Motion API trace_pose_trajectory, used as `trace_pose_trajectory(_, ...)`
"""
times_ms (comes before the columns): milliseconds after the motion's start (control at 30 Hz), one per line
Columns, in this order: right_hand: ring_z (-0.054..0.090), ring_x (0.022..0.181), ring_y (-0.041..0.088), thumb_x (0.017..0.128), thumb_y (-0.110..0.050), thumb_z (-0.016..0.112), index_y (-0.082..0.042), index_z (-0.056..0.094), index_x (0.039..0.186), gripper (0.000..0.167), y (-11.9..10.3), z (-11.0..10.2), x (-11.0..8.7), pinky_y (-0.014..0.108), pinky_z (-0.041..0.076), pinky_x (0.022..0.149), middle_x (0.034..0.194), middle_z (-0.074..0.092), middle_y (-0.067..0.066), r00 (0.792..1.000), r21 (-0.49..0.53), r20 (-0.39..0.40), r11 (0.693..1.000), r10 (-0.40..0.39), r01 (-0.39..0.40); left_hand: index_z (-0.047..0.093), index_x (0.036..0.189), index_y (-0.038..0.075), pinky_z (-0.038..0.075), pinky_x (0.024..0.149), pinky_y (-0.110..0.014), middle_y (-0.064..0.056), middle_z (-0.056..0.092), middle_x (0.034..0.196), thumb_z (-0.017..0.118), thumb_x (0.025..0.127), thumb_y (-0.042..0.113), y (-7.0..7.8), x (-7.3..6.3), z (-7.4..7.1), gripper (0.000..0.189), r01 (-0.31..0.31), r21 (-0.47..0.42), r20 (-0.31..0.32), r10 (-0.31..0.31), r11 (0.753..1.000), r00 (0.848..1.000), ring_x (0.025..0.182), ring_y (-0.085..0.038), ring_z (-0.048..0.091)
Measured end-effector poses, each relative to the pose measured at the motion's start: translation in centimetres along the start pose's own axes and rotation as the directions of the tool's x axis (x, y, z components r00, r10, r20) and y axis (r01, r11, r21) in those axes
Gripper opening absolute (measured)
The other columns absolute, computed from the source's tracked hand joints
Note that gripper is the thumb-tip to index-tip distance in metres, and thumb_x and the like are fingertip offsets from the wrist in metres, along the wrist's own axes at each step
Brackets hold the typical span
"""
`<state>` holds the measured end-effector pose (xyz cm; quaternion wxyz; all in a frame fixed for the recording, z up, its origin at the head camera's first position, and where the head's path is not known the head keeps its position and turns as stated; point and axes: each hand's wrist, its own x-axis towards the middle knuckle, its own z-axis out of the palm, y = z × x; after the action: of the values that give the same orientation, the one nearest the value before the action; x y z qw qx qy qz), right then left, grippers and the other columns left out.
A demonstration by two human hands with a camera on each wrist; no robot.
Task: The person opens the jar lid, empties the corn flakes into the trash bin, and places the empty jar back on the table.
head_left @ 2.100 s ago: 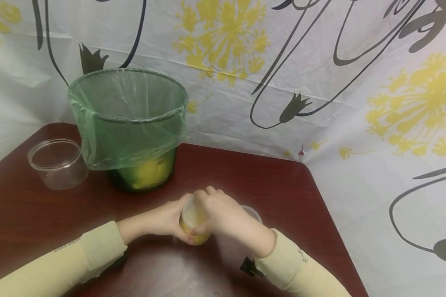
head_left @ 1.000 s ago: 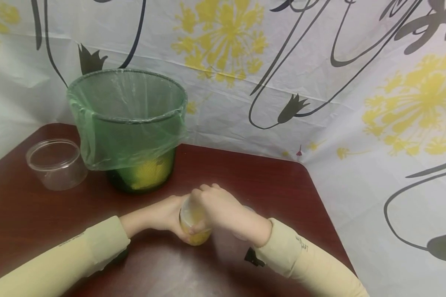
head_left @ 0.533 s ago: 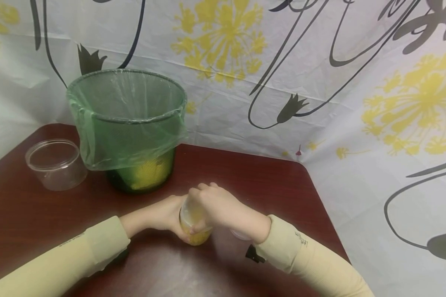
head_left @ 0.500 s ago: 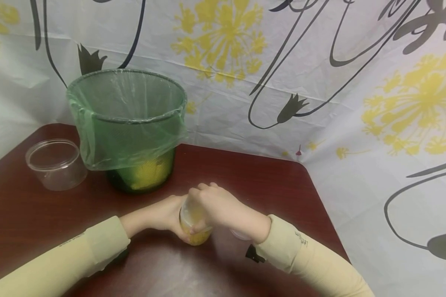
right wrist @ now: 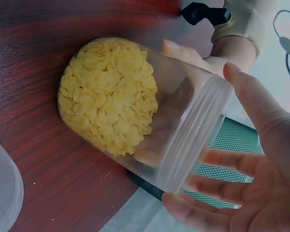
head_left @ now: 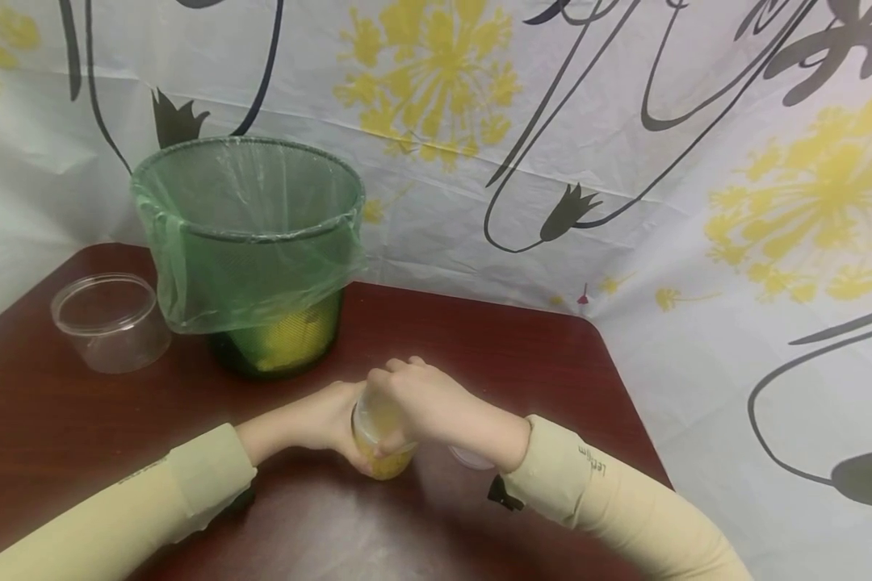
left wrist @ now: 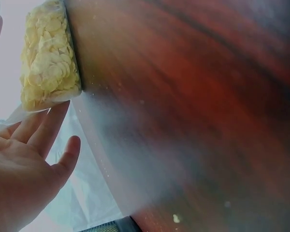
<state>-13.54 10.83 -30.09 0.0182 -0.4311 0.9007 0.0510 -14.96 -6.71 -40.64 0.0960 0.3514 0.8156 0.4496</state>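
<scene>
A clear plastic jar [right wrist: 108,96] partly filled with yellow corn flakes stands on the table near its middle. My left hand [head_left: 327,424] grips the jar's side, with its fingers passing behind the body. From above, my right hand [head_left: 425,403] holds the translucent screw lid [right wrist: 195,135], thumb on one side and fingers on the other. In the right wrist view the lid sits on the jar's mouth. The left wrist view shows the left palm [left wrist: 19,174] and the flakes through the jar wall.
A clear round tub [head_left: 119,347] stands open at the far left. Beside it is a mesh wastebasket [head_left: 298,339] with a green liner. Another clear round piece [right wrist: 5,188] lies by the right wrist, largely hidden. Crumbs dot the dark red table [head_left: 443,315]; patterned sheeting [head_left: 436,218] hangs behind.
My right hand has shifted slightly left on the lid, and its forearm now covers more of the clear round piece. The left hand's grip and the jar stay nearly still.
</scene>
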Motion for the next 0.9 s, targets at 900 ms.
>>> trace_pose_trajectory(900, 0.05, 0.082, 0.017, 0.057, -0.046, 0.087, -0.015, 0.062, 0.106, 0.063, 0.61, 0.07, -0.25, 0.028, 0.043, 0.074, 0.092, 0.056, -0.002, 0.999, 0.04, 0.014, 0.998, -0.044, 0.043, 0.055, 0.114, 0.017, 0.051, 0.076, -0.03, 0.01, 0.062, 0.094, 0.093, 0.048, 0.038, -0.01, 0.21, 0.08, 0.079, 0.036, 0.042, -0.001, -0.036, 0.998, 0.999, 0.086, -0.01, 0.06)
